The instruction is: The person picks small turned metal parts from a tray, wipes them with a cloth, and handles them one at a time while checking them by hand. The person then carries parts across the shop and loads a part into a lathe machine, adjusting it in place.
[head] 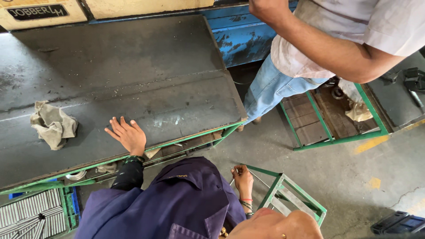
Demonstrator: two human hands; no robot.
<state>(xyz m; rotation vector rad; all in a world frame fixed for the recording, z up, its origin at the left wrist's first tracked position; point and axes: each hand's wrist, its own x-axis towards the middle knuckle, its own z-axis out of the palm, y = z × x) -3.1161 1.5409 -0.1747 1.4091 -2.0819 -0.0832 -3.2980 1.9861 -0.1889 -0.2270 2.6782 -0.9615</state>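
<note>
Head view: at lower centre the left hand (128, 136) lies flat, fingers spread, on the bench's (133, 84) steel top, while the right hand (242, 177) pinches a thin rod of the green rack (290, 197), likely stiff, light, best gripped mid-bar.

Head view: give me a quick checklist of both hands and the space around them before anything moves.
1. Left hand flat on the grey steel tabletop, holding nothing: ok.
2. Right hand at the green metal stand; whether it grips the frame: cannot tell.
3. Crumpled rag lies apart from the left hand: ok.
4. Second person stands close beside the table: not ok.
5. Metal rods lie stacked in the bin below the table: ok.
</note>
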